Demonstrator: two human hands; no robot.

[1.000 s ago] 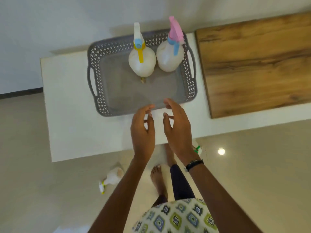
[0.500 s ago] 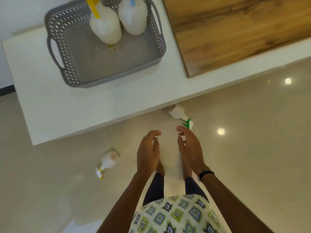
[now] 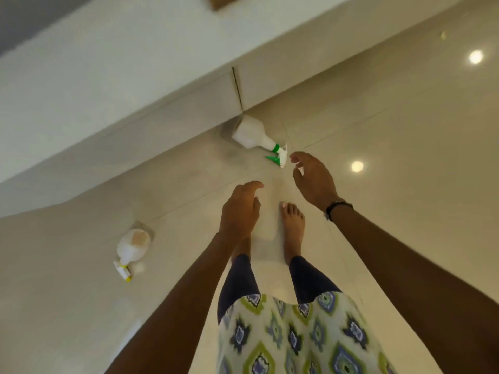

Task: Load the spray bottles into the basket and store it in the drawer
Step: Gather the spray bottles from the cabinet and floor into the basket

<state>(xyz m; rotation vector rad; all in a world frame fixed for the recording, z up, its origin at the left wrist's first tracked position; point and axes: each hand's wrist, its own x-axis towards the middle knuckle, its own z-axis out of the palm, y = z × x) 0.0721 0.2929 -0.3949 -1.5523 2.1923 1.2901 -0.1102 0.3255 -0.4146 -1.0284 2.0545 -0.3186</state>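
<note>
The right hand (image 3: 313, 182) reaches down toward a spray bottle with a green trigger (image 3: 255, 136) that lies on its side on the shiny floor (image 3: 405, 130). The fingers (image 3: 298, 157) of this hand are spread and a little bent, and they hold nothing. The fingertips are just beside the bottle's white and green spray head, but it is hard to tell if they touch it. The bottle's fat white body points away from the hand, and its bottom is up against the foot of the white cabinet (image 3: 135, 90).

The left hand (image 3: 239, 211) hangs over the floor, near the right hand. Its fingers are loosely curved and it holds nothing.

A second spray bottle with a yellow top (image 3: 132, 249) lies on the floor far off to the left, well apart from both hands. It is white and round, with its small yellow and white spray head pointing toward the person.

A dark band (image 3: 337, 207) sits on the right wrist. The person's bare foot (image 3: 293, 222) stands on the floor between the two arms. The person wears dark leggings and a white top with green and blue shapes (image 3: 294, 338).
</note>
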